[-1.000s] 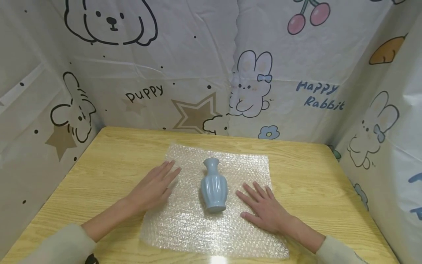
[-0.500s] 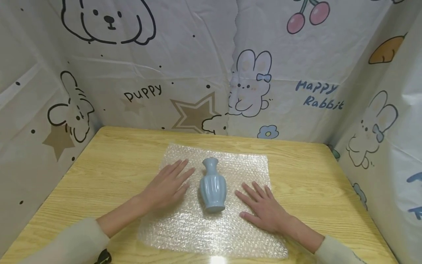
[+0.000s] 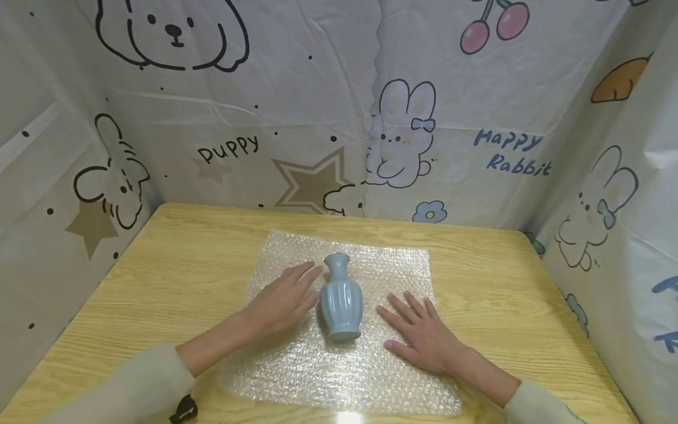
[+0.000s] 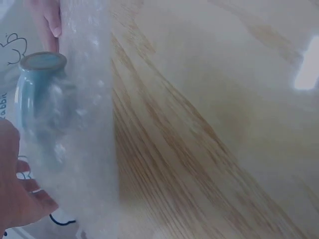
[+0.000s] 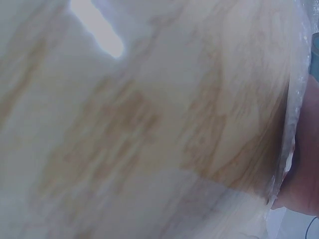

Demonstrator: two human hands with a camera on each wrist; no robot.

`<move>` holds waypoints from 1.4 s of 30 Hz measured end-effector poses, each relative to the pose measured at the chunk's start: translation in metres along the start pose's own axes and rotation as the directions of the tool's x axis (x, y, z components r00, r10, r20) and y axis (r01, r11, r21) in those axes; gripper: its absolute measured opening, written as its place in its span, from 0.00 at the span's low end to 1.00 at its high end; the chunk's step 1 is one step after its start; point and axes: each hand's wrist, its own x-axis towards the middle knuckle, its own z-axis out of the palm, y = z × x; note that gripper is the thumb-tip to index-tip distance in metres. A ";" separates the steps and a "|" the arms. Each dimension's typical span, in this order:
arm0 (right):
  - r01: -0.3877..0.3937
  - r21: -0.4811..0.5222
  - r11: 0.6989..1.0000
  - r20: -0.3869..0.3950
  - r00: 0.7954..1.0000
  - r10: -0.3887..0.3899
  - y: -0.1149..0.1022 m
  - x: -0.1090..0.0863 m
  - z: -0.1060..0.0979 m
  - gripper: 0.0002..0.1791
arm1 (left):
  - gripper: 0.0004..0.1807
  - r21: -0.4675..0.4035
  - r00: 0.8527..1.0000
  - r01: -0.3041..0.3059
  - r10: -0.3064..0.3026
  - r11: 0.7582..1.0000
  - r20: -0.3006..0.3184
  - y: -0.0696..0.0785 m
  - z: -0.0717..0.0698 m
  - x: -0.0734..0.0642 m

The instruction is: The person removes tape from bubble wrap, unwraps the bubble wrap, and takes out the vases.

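Observation:
A pale blue fluted vase (image 3: 341, 303) lies on its side on a sheet of bubble wrap (image 3: 318, 377), its mouth toward the far edge and its base toward me. My left hand (image 3: 283, 300) is beside the vase on the left, with its fingertips right at the neck and body. In the left wrist view the left hand (image 4: 17, 184) appears near the vase (image 4: 42, 94), its fingers apart and not wrapped round it. Fingers spread, my right hand (image 3: 424, 338) rests on the right part of the wrap. The right wrist view catches only part of the right hand (image 5: 305, 159) at its edge.
The wrap lies on a wood-grain table (image 3: 492, 282). A printed cloth (image 3: 296, 106) with cartoon animals hangs around the back and both sides. A small black object (image 3: 184, 409) shows under the left sleeve (image 3: 143, 383).
My left hand has moved right, from the left edge of the bubble wrap to beside the vase. The right hand and the vase have stayed in place.

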 end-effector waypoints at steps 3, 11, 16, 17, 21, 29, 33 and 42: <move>0.001 -0.005 1.000 0.000 1.000 -0.001 0.000 0.000 0.000 0.37 | 0.31 -0.103 0.997 0.076 -0.073 0.992 0.026 0.004 0.001 0.003; 0.001 -0.011 1.000 -0.003 1.000 -0.001 0.000 0.000 0.001 0.37 | 0.34 -0.352 0.969 0.245 -0.220 0.904 0.109 0.013 0.006 0.015; -0.001 -0.007 1.000 0.002 1.000 0.001 0.000 0.000 0.001 0.37 | 0.39 -0.446 0.949 0.317 -0.280 0.837 0.147 0.018 0.008 0.020; 0.000 -0.005 1.000 0.002 1.000 0.000 0.000 0.000 0.000 0.37 | 0.41 -0.451 0.943 0.332 -0.296 0.829 0.151 0.019 0.009 0.021; 0.003 -0.004 1.000 0.002 1.000 -0.003 -0.001 0.001 0.000 0.37 | 0.46 -0.456 0.919 0.394 -0.354 0.798 0.173 0.022 0.010 0.024; 0.003 -0.009 1.000 0.004 1.000 -0.003 0.000 0.001 0.001 0.37 | 0.50 -0.481 0.880 0.474 -0.404 0.737 0.249 0.027 0.016 0.033; 0.002 0.007 1.000 0.009 1.000 -0.002 0.000 0.001 0.000 0.37 | 0.47 -0.509 0.885 0.466 -0.379 0.723 0.272 0.029 0.020 0.036; -0.006 0.000 1.000 0.006 1.000 0.006 0.000 0.000 0.002 0.37 | 0.50 -0.484 0.884 0.467 -0.384 0.740 0.266 0.036 0.026 0.041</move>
